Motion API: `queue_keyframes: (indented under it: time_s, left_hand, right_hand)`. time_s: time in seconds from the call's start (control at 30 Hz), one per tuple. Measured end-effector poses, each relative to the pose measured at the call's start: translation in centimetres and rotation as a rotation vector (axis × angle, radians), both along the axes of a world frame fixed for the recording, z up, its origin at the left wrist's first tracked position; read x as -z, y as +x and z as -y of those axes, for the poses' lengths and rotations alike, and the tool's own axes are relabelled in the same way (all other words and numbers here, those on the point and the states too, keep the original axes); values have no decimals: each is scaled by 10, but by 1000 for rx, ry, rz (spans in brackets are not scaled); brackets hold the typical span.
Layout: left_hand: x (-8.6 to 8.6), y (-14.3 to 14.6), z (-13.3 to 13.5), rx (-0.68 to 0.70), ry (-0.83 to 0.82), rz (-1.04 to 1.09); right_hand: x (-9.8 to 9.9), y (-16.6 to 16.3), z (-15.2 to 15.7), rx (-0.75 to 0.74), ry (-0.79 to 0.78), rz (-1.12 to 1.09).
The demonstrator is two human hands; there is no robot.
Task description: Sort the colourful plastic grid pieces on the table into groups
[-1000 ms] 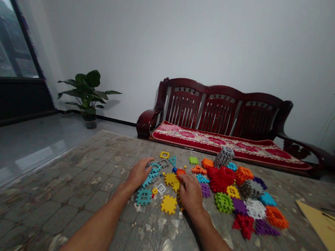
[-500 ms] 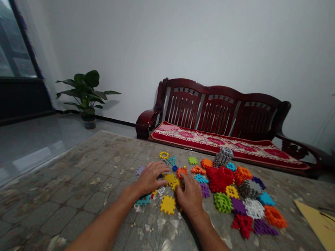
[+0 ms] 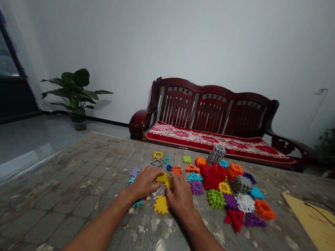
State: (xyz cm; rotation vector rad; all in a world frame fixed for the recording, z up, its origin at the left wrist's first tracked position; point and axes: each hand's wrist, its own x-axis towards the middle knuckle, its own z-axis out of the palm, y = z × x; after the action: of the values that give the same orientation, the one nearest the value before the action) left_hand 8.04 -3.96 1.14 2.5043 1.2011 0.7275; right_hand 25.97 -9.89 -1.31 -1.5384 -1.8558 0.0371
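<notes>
Flat plastic interlocking pieces in many colours lie spread on a table with a patterned grey cover [image 3: 89,189]. My left hand [image 3: 145,182] rests palm down with its fingers curled over the yellow pieces [image 3: 163,178]. My right hand [image 3: 180,194] lies beside it, fingers bent onto the same yellow cluster; what the fingers grip is hidden. One yellow square piece [image 3: 161,204] lies loose just in front of both hands. Teal pieces [image 3: 137,203] peek out under my left wrist.
To the right sit a red pile [image 3: 213,175], a green piece [image 3: 216,198], a white piece [image 3: 245,202], orange and purple pieces, and a grey stack [image 3: 216,154]. A yellow board [image 3: 321,229] lies at the right edge. A wooden bench [image 3: 213,118] and a potted plant [image 3: 74,89] stand beyond.
My left hand has slid right from the teal pieces onto the yellow cluster, meeting my right hand. The head has turned slightly right, so the scene has shifted left.
</notes>
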Motion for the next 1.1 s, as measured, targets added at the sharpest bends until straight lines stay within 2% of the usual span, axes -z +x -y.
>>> queue_keyframes:
  time_s: [0.27, 0.43, 0.7, 0.93, 1.1]
  left_hand:
    - [-4, -1, 3, -30, 11, -64]
    - [-3, -2, 3, -36, 10, -86]
    - [-4, 1, 5, 91, 45, -64]
    - [-1, 1, 5, 104, 40, -74]
    - [2, 0, 3, 75, 73, -63]
  right_hand:
    - [-6, 16, -7, 49, 16, -216]
    - [-18, 31, -11, 133, -83, -278]
    - [-32, 46, -14, 107, -305, -234]
    - [-43, 41, -5, 79, -325, -89]
    - [-31, 28, -6, 78, -237, -169]
